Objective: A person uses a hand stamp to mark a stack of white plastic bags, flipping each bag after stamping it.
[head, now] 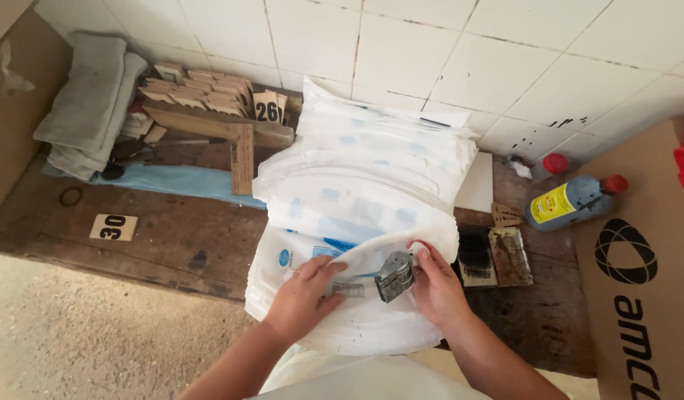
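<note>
A thick stack of white plastic bags [364, 192] with blue print lies on a dark wooden bench [171, 237]. My left hand [306, 295] presses flat on the top bag near the stack's front. My right hand [436, 285] grips a small grey metal stamp [394, 276] and also lifts the folded-back edge of a bag. The stamp's face rests against the top bag between my two hands.
A black ink pad [476, 261] and a stained plate [511, 256] lie right of the stack. A bottle with a red cap [575, 201] lies on its side farther right, beside a cardboard box [642, 281]. Folded grey cloth [94, 104], wooden tags [201, 92] and a number card [113, 227] sit left.
</note>
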